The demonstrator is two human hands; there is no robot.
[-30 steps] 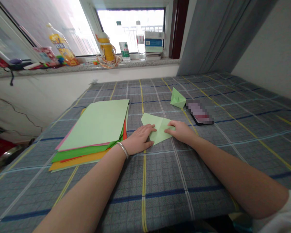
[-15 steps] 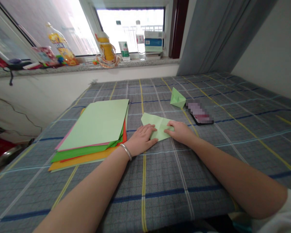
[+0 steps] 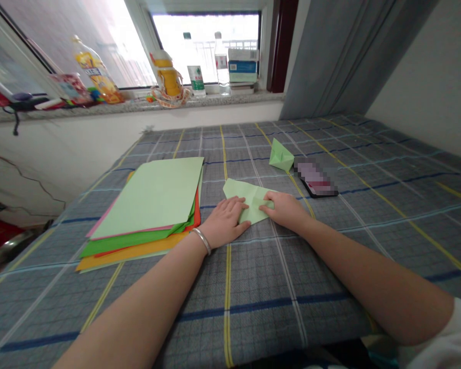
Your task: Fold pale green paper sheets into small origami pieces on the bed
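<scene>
A light green sheet of paper [image 3: 243,193], partly folded, lies on the plaid cloth in the middle. My left hand [image 3: 225,222] rests flat on its near left part, fingers stretched out, a silver bangle on the wrist. My right hand [image 3: 287,209] presses on the sheet's right corner with fingers curled down onto the paper. Both hands touch the same sheet and neither lifts it.
A stack of coloured paper sheets [image 3: 149,205] lies to the left of my hands. A folded green paper shape [image 3: 280,155] and a phone [image 3: 315,179] lie beyond my right hand. Bottles and boxes [image 3: 169,74] line the windowsill. A curtain [image 3: 341,56] hangs at the right.
The near corner of the green sheet has been folded up under my hands, so less paper shows toward me. Both hands have barely shifted.
</scene>
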